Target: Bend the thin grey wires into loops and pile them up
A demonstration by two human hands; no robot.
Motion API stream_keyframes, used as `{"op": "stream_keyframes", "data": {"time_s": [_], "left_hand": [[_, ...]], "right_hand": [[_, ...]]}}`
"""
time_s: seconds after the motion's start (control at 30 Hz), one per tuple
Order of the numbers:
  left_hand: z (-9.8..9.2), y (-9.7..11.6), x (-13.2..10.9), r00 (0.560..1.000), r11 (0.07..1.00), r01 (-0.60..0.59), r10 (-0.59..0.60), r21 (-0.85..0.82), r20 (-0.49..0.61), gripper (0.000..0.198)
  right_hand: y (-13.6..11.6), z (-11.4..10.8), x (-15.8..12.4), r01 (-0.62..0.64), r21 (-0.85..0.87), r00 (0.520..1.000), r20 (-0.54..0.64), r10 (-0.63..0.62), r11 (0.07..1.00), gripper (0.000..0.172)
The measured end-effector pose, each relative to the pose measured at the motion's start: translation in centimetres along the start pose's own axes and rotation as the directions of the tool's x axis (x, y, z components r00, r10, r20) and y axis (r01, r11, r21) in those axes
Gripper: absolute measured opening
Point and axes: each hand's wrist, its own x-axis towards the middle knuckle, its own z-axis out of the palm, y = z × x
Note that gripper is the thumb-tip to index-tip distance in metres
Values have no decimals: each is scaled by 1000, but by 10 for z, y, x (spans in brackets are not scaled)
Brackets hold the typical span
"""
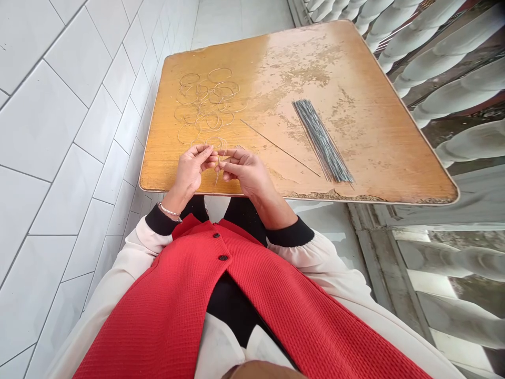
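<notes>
1. Work surface: a wooden tabletop [355, 79] with orange-brown varnish, worn and flaking in pale patches, chiefly across the right half. The near edge [335, 196] shows rough, chipped damage toward the right.
2. Left hand [191, 171]: half closed, fingers curled inward, fingertips meeting a thin wire [218, 169] at the near edge of the table. A metal bracelet [169, 211] sits on the wrist.
3. Right hand [244, 168]: half closed, thumb and fingers pinching the same wire from the opposite side. The wire's lower end points downward between the two hands.
4. Materials on the table: loose wire loops [205, 108] lie overlapping just beyond the hands, on the left part of the tabletop. To their right lies a single straight wire [280, 147], set at a slant. Farther right, a bundle of straight wires [322, 141] lies parallel and tightly grouped.
5. Operator's clothing: a red textured waistcoat [213, 310] with dark buttons, over a cream blouse with black cuffs [290, 237].
6. Surroundings: white rectangular tiles [51, 131] cover the wall along the table's left side. Pale turned balusters [445, 68] form a railing along the right side.
</notes>
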Motion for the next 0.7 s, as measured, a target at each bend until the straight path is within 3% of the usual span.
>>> {"op": "stream_keyframes", "data": {"time_s": [0.2,0.43,0.7], "left_hand": [[-7,2,-4,999,999,37,-38,21,24,14],[-13,0,-19,997,998,62,-63,28,54,16],[-11,-3,-19,999,992,11,-16,125,35,16]], "right_hand": [[3,7,-8,28,-16,998,-55,-29,999,17],[18,16,-19,-9,31,1000,-19,10,999,32],[19,14,-21,-21,9,997,-73,21,1000,39]]}}
